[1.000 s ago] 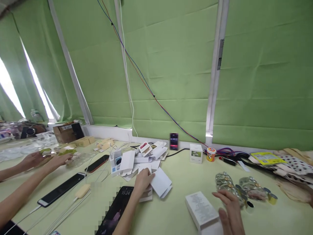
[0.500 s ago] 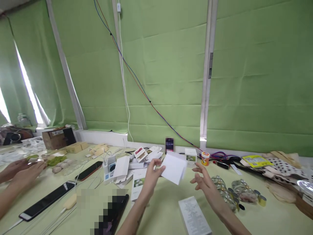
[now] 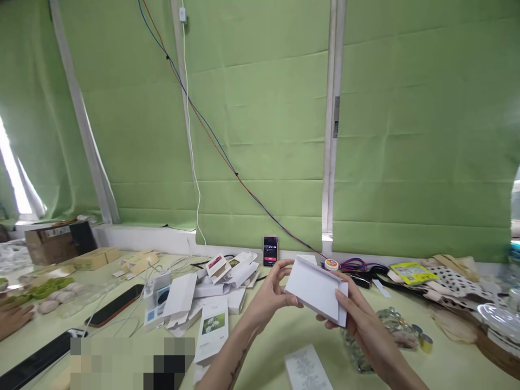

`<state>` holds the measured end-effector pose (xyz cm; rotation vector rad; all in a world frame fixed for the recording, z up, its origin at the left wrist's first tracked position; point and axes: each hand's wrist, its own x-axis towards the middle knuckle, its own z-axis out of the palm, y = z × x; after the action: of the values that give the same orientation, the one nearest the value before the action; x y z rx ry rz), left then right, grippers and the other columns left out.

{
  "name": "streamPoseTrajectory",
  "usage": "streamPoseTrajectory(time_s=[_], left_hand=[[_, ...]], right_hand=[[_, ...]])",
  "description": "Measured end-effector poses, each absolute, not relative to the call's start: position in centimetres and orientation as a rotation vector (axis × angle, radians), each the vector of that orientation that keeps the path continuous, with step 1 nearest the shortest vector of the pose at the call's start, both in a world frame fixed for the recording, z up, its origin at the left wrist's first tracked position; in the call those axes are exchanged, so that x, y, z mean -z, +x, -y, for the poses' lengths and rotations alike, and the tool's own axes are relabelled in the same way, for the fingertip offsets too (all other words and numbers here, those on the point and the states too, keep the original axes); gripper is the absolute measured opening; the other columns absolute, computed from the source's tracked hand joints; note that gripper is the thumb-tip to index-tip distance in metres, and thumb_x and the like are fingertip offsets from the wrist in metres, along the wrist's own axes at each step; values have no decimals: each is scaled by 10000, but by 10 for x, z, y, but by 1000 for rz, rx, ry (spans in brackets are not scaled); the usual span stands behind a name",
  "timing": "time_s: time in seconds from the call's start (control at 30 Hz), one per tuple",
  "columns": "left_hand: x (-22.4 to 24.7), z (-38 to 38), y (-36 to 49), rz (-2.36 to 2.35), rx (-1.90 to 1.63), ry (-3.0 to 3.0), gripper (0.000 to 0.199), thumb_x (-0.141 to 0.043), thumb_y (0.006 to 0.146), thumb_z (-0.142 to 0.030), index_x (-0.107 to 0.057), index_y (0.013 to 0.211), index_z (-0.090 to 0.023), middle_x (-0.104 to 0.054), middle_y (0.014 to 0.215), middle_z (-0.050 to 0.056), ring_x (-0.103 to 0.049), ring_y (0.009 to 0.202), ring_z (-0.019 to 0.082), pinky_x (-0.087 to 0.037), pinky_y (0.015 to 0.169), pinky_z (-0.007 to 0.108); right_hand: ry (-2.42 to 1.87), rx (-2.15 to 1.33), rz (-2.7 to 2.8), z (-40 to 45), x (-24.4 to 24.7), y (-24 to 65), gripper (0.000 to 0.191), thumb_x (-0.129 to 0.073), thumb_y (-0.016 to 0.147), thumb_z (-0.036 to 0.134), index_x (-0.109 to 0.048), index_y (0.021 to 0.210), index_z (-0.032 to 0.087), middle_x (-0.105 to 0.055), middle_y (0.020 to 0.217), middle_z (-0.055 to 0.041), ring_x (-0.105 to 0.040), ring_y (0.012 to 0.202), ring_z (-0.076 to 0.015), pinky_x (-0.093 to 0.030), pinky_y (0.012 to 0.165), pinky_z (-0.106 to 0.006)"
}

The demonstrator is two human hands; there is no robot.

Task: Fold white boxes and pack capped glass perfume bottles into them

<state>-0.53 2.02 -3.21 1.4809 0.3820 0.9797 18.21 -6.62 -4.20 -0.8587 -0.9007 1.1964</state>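
Note:
Above the table, a plain white paper box (image 3: 312, 290) is held between both hands, tilted, with its broad blank side toward me. My left hand (image 3: 276, 295) pinches its left end, thumb on the near side. My right hand (image 3: 353, 309) grips the right end, where a flap or folded edge shows along the top and side. Whether anything is inside the box is hidden. Below the hands a white box with a grey plant print (image 3: 307, 368) lies on the table. Left of my left wrist lies a white box with a green flower picture (image 3: 213, 330).
Loose white cartons (image 3: 181, 295) are piled at the left, near cables and a dark phone (image 3: 115, 305). A lit phone (image 3: 270, 252) stands against the wall. Clear packets (image 3: 396, 327) and a yellow pouch (image 3: 414, 273) lie right. Another person's hand (image 3: 15, 319) is far left.
My right hand has come in and closed on the white paper box, which only my left hand held before. The box now shows its flap. The view has shifted to the right.

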Motion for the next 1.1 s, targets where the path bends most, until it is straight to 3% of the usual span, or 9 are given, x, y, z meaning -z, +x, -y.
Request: streamPoseTrajectory(time_s=[0.13, 0.4, 0.57, 0.67, 0.73, 0.9, 0.97, 1.03, 1.1], left_hand=[[29, -18, -12, -452, -937, 1577, 1006, -838, 582, -203, -262, 1381, -405, -402, 1334, 85, -607, 921, 211, -543, 688, 300], [17, -15, -24, -458, -937, 1632, 1154, -886, 485, -336, -210, 1417, -405, -257, 1459, 120, -528, 1108, 299, -498, 838, 384], [31, 1, 1, -305, -1037, 1530, 1254, -892, 444, -403, -142, 1447, -325, -383, 1401, 135, -481, 1180, 305, -381, 994, 437], [43, 22, 23, -366, -978, 1386, 1208, -868, 522, -339, -81, 1438, -321, -479, 1297, 159, -644, 872, 272, -532, 681, 377], [45, 34, 31, -393, -1050, 1367, 1095, -826, 591, -333, -109, 1418, -301, -511, 1248, 153, -645, 834, 251, -527, 601, 321], [41, 36, 26, -541, -1202, 1778, 934, -797, 613, -241, -204, 1334, -285, -439, 1293, 113, -495, 1154, 293, -439, 944, 424], [43, 29, 22, -662, -1216, 2042, 860, -781, 606, -191, -285, 1303, -280, -371, 1347, 111, -360, 1272, 324, -331, 1042, 466], [46, 25, 22, -696, -1208, 2246, 808, -742, 622, -149, -313, 1293, -286, -343, 1356, 100, -244, 1331, 326, -250, 1085, 486], [51, 24, 25, -676, -1218, 2341, 754, -683, 660, -120, -308, 1291, -291, -370, 1297, 95, -266, 1307, 302, -280, 1068, 473]], right_hand=[[-861, -1202, 915, 66, 43, 176, 568, -649, 746, 520, -433, 1223, 300, -689, 934, -21, -685, 651, -218, -518, 588, -347], [-831, -1250, 913, 61, 45, 177, 529, -673, 754, 479, -463, 1204, 296, -679, 917, -10, -675, 657, -201, -511, 554, -303], [-731, -1341, 807, 65, 48, 170, 480, -637, 790, 504, -513, 1166, 233, -680, 778, -17, -609, 561, -151, -445, 459, -227], [-778, -1341, 768, 67, 57, 159, 531, -628, 767, 567, -539, 1166, 228, -637, 657, 16, -528, 491, -120, -410, 433, -208], [-806, -1356, 810, 66, 64, 154, 581, -578, 772, 621, -510, 1222, 261, -643, 698, 10, -539, 535, -136, -426, 471, -225], [-1012, -1082, 1049, 58, 68, 164, 722, -412, 753, 760, -417, 1313, 305, -562, 1165, -68, -566, 983, -247, -452, 780, -343], [-1079, -795, 1171, 60, 60, 172, 695, -404, 773, 738, -406, 1302, 287, -528, 1144, -62, -530, 1016, -247, -413, 840, -344], [-1095, -667, 1336, 67, 50, 178, 543, -382, 847, 644, -436, 1242, 275, -541, 968, -30, -539, 864, -217, -410, 769, -316], [-1129, -641, 1523, 75, 43, 179, 399, -437, 881, 511, -449, 1200, 272, -525, 796, 8, -518, 706, -192, -394, 661, -288]])
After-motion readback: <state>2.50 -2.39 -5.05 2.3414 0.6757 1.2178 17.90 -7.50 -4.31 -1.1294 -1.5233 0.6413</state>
